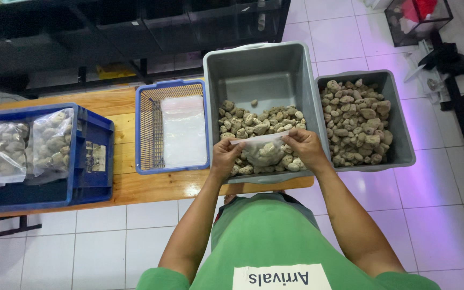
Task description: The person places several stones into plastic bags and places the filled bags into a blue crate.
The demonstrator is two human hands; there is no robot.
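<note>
Both of my hands hold one clear plastic bag [262, 151] partly filled with pale porous stones, over the near end of a large grey tub [259, 75]. My left hand [225, 156] grips the bag's left top edge. My right hand [303, 146] pinches its right top edge. Loose stones [259, 123] of the same kind lie in the tub beneath the bag.
A smaller grey tub [401, 134] heaped with stones stands to the right. A blue mesh basket [146, 129] with flat clear bags sits to the left on the wooden bench [151, 185]. Filled bags lie in a blue crate [89, 161] at far left. Dark shelving stands behind.
</note>
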